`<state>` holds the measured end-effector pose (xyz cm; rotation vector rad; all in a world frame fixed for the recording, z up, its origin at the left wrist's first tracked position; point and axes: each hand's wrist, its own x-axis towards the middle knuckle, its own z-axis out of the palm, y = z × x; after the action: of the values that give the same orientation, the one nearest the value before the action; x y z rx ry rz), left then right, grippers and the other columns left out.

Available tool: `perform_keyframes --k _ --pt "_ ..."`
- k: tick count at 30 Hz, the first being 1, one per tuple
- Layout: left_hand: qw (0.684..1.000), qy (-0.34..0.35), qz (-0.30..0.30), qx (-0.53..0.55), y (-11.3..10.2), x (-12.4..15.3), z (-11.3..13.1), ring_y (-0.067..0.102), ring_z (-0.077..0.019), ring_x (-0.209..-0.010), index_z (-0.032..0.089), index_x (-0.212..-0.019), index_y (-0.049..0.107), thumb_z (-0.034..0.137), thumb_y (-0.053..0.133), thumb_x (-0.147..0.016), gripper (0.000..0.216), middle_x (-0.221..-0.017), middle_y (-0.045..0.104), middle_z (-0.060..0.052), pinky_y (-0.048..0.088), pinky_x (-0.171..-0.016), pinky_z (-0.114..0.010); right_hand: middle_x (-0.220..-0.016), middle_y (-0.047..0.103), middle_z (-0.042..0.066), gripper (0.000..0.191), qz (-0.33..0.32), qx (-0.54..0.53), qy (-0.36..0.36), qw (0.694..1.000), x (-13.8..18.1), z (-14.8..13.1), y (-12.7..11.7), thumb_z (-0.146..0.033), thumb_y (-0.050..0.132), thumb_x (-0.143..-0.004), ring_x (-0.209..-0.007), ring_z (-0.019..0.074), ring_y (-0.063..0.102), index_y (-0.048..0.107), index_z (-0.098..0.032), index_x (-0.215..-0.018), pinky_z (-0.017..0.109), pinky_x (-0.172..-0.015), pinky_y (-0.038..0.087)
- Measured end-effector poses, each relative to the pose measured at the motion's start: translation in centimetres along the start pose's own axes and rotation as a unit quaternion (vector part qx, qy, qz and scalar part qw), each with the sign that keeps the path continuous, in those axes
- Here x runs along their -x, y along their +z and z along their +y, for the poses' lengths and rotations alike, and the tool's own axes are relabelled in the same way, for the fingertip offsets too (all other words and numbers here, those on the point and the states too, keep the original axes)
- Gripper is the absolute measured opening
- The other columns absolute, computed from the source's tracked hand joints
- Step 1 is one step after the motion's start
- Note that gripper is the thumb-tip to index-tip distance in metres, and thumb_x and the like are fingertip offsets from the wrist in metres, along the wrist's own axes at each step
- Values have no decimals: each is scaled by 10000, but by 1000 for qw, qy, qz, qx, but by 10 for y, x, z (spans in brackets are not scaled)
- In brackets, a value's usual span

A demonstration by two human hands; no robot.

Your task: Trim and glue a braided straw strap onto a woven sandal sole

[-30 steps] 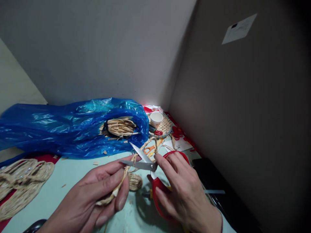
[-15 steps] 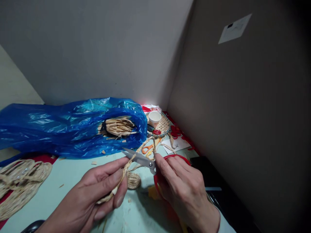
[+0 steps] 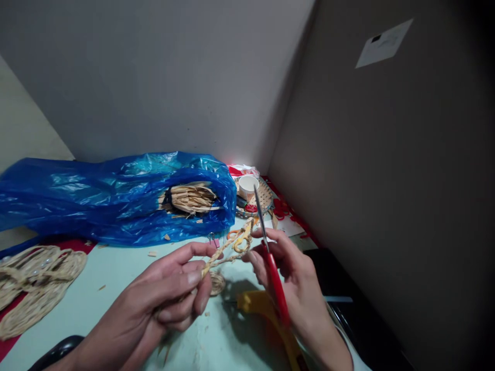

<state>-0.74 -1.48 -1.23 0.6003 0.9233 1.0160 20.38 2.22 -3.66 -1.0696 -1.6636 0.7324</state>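
Observation:
My left hand (image 3: 174, 288) pinches a braided straw cord (image 3: 218, 255) between thumb and fingers, and the cord loops away toward my right hand. In my right hand (image 3: 296, 278) are red-handled scissors (image 3: 275, 281), their blades pointing up and away from the cord. The right thumb and index finger sit close to the cord's far loop; whether they touch it I cannot tell. Below the left fingertips lies a small coil of straw cord (image 3: 217, 283), partly hidden. A yellow glue gun (image 3: 257, 301) rests on the table under my right hand.
A blue plastic bag (image 3: 96, 201) with a straw bundle (image 3: 193, 197) lies at the back. A woven tray (image 3: 266, 198) holds a paper cup (image 3: 247, 186). Woven straw soles (image 3: 42, 288) lie at left, a black object (image 3: 58, 353) at the front. Grey walls (image 3: 174, 77) enclose the table.
The scissors have come off the cord and turned from lying across it to pointing upward. My right fingers have spread beside the cord, while my left hand still holds it.

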Motion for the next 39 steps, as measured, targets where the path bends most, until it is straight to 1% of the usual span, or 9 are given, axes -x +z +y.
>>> perform_keyframes --k 3,6,15,17,20,25,30,36,39 --pt "996 -9 -81 -42 4 -5 -10 262 -22 -420 198 -1040 686 360 780 -877 248 -670 714 -15 266 -448 -167 -831 785 -3 350 -34 -176 125 976 -3 -8 7 -390 799 -870 -626 150 697 564 -245 -1086 265 -610 594" --pt "985 -18 -122 -117 5 -8 -21 263 -9 -361 184 -937 646 414 705 -937 238 -716 771 -64 204 -411 -190 -785 748 -59 491 -18 -307 184 934 -8 -6 10 -368 896 -767 -617 132 713 503 -260 -1041 243 -612 611" --pt "970 10 -47 -240 5 -1 -23 583 -94 -438 177 -927 776 446 698 -932 280 -819 816 -80 472 -577 -266 -766 699 -64 476 30 -288 179 940 -13 6 5 -345 861 -785 -629 134 665 488 -259 -1068 254 -613 560" --pt "975 10 -47 -217 6 -1 -17 577 -91 -427 187 -947 793 469 726 -910 293 -809 821 -74 471 -565 -259 -731 663 -75 426 31 -236 130 962 -13 6 2 -303 845 -802 -611 126 615 534 -254 -1089 240 -585 511" --pt "987 15 -24 -159 7 -1 -7 529 -66 -429 190 -956 804 492 799 -855 318 -795 818 -66 434 -511 -212 -851 675 -34 280 10 -59 -29 998 -9 5 -6 -178 749 -857 -707 137 618 612 -246 -1090 251 -656 511" --pt "998 45 -26 -41 5 2 5 536 -71 -518 199 -1038 811 333 817 -863 221 -825 813 -58 473 -546 -171 -857 634 22 346 -57 190 -221 955 -1 -3 -16 -119 602 -873 -706 177 583 597 -189 -1212 284 -603 490" --pt "998 61 -14 8 5 3 7 556 -85 -509 190 -1076 787 280 862 -807 294 -773 808 -74 467 -527 -182 -832 583 53 332 -61 290 -260 919 1 -7 -13 -164 587 -824 -703 225 544 646 -158 -1151 331 -574 461" --pt "997 47 -20 -63 8 1 4 525 -47 -425 183 -990 787 346 857 -822 244 -806 810 -75 396 -483 -188 -790 600 61 341 -47 334 -298 893 -1 -5 -15 -149 543 -867 -676 225 541 686 -109 -1174 335 -562 465" --pt "992 47 -56 -104 4 -2 0 475 -56 -408 152 -875 816 441 810 -858 290 -599 698 -23 359 -468 -197 -776 606 57 298 -23 354 -323 877 -1 -1 -15 -144 534 -925 -661 216 524 690 -105 -1177 329 -558 442"
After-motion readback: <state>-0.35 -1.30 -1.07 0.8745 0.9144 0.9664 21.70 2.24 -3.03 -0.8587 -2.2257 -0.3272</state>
